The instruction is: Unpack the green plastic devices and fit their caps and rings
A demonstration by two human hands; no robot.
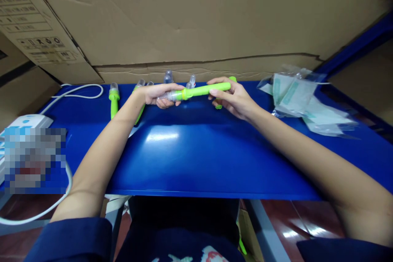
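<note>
A bright green plastic stick with a clear tip [205, 90] lies nearly level between my hands, above the blue table. My left hand [164, 95] is closed around its clear tip. At the green end, the fingers and thumb of my right hand [231, 97] are closed on the stick. Another green piece [233, 79] shows partly behind my right hand, its shape mostly hidden. To the left, a similar green stick with a clear cap [114, 100] lies on the table, and one more is partly covered by my left forearm.
Small clear caps [168, 77] stand at the back of the blue table [196, 159]. Clear plastic bags with pale printed sheets [294, 94] lie at the right. A white power strip [29, 123] with a cable is at the left. Cardboard [184, 16] walls the back.
</note>
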